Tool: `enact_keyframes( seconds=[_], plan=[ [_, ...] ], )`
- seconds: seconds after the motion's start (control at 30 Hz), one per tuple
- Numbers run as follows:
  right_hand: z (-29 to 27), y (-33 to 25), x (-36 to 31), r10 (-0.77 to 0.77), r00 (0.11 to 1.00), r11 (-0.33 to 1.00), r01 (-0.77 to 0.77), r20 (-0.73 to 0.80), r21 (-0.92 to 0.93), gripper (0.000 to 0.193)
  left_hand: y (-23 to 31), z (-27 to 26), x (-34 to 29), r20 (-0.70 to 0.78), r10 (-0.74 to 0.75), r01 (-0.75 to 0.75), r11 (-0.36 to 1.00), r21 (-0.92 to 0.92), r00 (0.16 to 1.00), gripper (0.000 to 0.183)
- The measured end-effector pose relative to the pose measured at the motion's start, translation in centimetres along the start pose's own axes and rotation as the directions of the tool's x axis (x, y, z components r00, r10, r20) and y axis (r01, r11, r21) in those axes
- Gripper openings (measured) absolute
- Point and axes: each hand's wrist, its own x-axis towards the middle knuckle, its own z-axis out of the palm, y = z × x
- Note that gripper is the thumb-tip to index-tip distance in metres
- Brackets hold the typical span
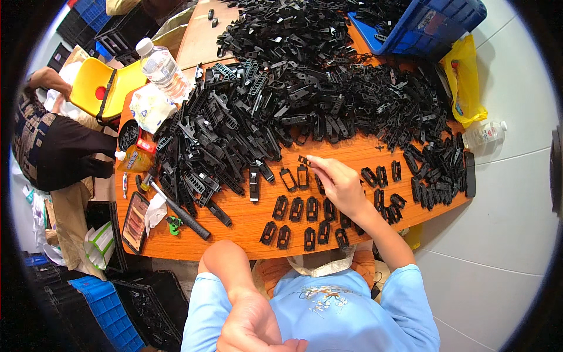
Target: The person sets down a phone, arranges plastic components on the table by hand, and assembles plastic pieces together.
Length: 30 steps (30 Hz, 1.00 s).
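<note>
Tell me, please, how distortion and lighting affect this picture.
Head view, right: seams of the pale tiles bend toward the picture's edge; head view, upper left: bright glints on the clear bottle; head view, top: heaped black parts merge darkly.

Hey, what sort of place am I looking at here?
Probably a small assembly workshop: a large heap of black plastic parts covers much of the wooden table, similar pieces lie in rough rows, and a blue plastic crate is at the far right.

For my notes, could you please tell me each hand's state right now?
Left hand: partly out of view; grip cannot be told.
Right hand: closed, pinching a small black plastic part.
</note>
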Motion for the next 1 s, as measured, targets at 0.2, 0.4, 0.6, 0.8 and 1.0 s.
enact_keyframes(
  seconds=[0.2, 0.4, 0.6, 0.8, 1.0],
  plan=[
    [-0.3, -0.4, -0.9, -0.298, 0.94, 0.875, 0.338, 0.165, -0.347, 0.019, -0.1, 0.0, -0.1, 0.0, 0.009, -0.009, 1.0, -0.006, 1.0, 0.025],
    [-0.1, -1.2, -1.2, -0.374, 0.898, 0.767, 0.44, 0.231, -0.468, 0.014, -0.1, -0.1, -0.2, 0.01, 0.003, -0.003, 1.0, -0.004, 1.0, 0.024],
    [0.2, -1.4, -1.2, -0.366, 0.898, 0.737, 0.441, 0.247, -0.513, 0.013, 0.0, -0.1, -0.1, 0.016, -0.025, 0.026, 1.0, -0.006, 1.0, 0.024],
    [0.9, -1.6, -1.3, -0.357, 0.88, 0.678, 0.475, 0.314, -0.562, 0.014, 0.0, -0.2, -0.2, 0.019, 0.014, -0.014, 1.0, -0.012, 1.0, 0.024],
    [1.0, -1.5, -1.4, -0.285, 0.874, 0.658, 0.477, 0.393, -0.582, 0.013, 0.1, -0.1, -0.3, 0.002, -0.007, 0.007, 1.0, -0.003, 1.0, 0.024]
  ],
)
